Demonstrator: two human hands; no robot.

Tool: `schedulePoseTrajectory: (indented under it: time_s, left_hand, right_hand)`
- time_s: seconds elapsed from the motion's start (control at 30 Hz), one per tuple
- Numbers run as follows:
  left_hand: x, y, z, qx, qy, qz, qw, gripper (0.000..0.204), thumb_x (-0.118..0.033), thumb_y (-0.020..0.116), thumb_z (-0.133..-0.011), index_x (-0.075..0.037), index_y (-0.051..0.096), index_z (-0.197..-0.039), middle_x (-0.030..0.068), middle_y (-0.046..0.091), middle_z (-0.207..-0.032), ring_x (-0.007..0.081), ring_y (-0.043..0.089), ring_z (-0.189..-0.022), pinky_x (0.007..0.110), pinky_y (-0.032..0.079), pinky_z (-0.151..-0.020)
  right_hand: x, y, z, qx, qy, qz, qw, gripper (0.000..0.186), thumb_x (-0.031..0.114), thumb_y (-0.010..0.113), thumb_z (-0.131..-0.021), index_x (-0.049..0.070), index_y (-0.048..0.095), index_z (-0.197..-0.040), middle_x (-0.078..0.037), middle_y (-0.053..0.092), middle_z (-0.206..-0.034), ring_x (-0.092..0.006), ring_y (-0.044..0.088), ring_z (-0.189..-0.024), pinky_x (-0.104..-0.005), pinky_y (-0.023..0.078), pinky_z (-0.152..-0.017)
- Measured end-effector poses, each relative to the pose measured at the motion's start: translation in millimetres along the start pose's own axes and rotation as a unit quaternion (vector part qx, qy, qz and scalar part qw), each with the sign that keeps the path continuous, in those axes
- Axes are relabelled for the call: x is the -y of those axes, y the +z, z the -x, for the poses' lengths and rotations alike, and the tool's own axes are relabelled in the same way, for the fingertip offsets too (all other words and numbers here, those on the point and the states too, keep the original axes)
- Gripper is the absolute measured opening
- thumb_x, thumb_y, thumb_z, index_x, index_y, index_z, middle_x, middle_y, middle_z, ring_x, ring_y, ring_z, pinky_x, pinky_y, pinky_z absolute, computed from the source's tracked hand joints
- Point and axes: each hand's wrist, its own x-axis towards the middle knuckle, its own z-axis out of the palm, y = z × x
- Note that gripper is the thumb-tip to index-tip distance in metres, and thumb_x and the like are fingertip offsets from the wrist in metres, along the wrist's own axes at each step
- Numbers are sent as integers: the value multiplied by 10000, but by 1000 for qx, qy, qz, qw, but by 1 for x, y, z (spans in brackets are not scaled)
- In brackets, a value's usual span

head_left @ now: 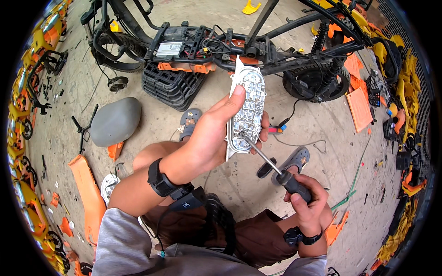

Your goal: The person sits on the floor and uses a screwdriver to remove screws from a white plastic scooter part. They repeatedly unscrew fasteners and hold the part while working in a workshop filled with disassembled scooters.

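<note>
Left hand [209, 133]: gripping lamp unit [247, 112], held upright at centre.
Right hand [307, 202]: clamping screwdriver [271, 165], tip seating near lamp's lower end.
Advice: keeping shaft square, pressing firmly.

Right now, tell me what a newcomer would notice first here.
Dead centre, the left hand holds up a silvery lamp reflector housing, with the right hand pressing a screwdriver tip into its lower end. Behind them lies a stripped black scooter frame; a grey seat rests on the concrete at left.
</note>
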Motion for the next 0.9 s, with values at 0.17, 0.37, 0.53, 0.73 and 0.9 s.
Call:
schedulePoseTrajectory:
  time_s: [0.17,0.37,0.53,0.73,0.9]
  left_hand:
    - [2,-4,-1,30,9,16,999,440,-481,396,-1049,-67,520,-1132,115,662,-923,221,671,-780,339,556,-626]
    - [1,-1,1,13,9,-4,1000,431,-474,396,-1053,-69,521,-1134,112,661,-921,219,669,-775,337,552,-612]
    - [-5,3,4,2,-6,-13,1000,396,-450,435,-1041,-74,509,-1143,111,657,-914,213,661,-763,346,537,-584]
    - [-3,-3,3,-4,25,11,1000,332,-221,557,-950,-66,453,-1224,152,644,-978,233,654,-789,355,529,-578]
    - [-6,-1,5,-2,46,-12,999,416,-53,594,-876,-35,427,-1257,175,643,-1034,237,666,-815,355,538,-574]
  right_hand:
    - [0,3,2,0,9,11,1000,348,127,739,-805,-77,666,-1077,-137,630,-844,-178,595,-709,-260,447,-620]
    - [-1,2,1,1,-4,19,1000,354,137,742,-813,-73,666,-1087,-138,637,-845,-176,603,-696,-257,456,-620]
    - [-1,3,0,-2,-2,-43,999,371,127,723,-846,-77,634,-1143,-133,639,-850,-168,619,-674,-260,492,-609]
    - [-3,2,-1,-14,40,-130,991,405,138,699,-884,-75,588,-1210,-141,658,-876,-170,637,-683,-283,514,-614]
    - [-4,-1,-3,-24,49,-161,986,404,134,678,-897,-75,576,-1228,-147,673,-875,-178,643,-686,-276,507,-608]
